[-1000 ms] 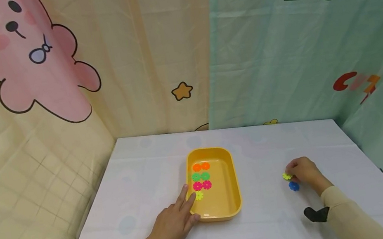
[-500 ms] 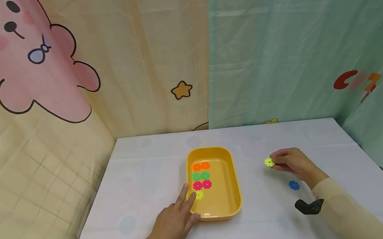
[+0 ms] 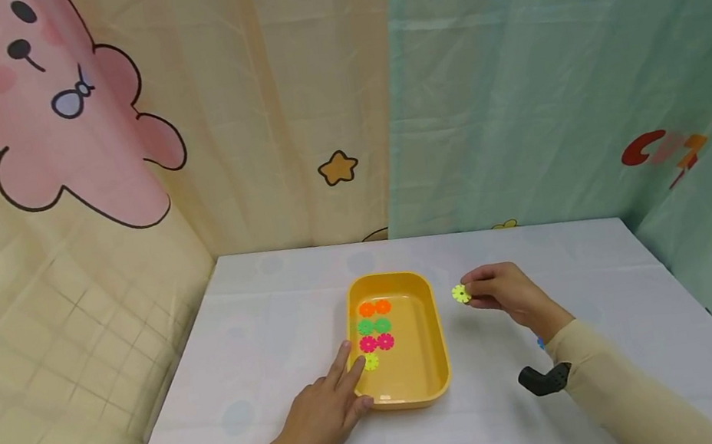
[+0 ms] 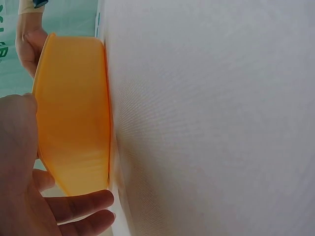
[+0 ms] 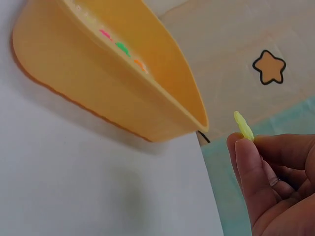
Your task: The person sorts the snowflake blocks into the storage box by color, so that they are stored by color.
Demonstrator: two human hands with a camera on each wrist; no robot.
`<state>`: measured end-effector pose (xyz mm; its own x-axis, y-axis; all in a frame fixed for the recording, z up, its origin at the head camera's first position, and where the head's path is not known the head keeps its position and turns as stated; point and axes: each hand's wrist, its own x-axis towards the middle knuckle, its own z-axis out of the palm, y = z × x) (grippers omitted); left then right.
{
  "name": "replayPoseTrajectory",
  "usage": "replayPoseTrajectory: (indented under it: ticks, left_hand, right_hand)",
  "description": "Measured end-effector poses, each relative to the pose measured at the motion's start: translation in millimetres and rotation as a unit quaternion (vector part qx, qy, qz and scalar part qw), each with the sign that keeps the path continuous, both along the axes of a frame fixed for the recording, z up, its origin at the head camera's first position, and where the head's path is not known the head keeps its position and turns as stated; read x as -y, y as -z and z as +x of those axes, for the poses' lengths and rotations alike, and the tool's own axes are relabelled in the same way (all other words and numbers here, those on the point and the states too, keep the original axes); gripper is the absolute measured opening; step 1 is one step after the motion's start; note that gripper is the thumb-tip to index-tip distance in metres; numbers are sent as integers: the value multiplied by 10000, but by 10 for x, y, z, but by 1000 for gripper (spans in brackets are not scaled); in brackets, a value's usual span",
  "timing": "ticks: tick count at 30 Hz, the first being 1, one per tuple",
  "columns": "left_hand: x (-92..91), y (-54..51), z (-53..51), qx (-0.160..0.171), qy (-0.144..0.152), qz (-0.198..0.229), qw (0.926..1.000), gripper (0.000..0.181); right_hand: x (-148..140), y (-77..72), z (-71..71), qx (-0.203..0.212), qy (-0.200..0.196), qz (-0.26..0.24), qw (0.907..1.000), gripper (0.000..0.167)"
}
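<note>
My right hand pinches a yellow flower-shaped plastic disc between thumb and fingertips, in the air just right of the yellow tray. The right wrist view shows that disc edge-on, apart from the tray wall. Against the tray's left side rests my left hand, its fingers extended over and beside the rim. Inside, along the left, lie pairs of orange discs, green discs and pink discs, with a single yellow disc below them.
A blue disc lies on the white table, mostly hidden behind the right wrist. A black wrist device juts from the right sleeve. Printed curtains stand behind the table and at its sides.
The right hand has lifted the yellow disc off the table near the blue one and carried it left and away from me, toward the tray. The left hand stays in place.
</note>
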<state>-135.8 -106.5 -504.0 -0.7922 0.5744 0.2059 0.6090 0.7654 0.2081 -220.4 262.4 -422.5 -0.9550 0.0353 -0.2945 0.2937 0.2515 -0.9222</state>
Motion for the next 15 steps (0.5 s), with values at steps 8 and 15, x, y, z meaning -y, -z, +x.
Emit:
replayPoseTrajectory:
  ticks: [8,15]
  left_hand:
    - [5,7,-5,-6,-9,8,10000,63]
    - [-3,13,-8,34,-24,-35,10000,65]
  right_hand:
    - [251,-48,-77,-14,-207,-1,9998,26]
    - [487,-54,-145,34,-397,141,9991,21]
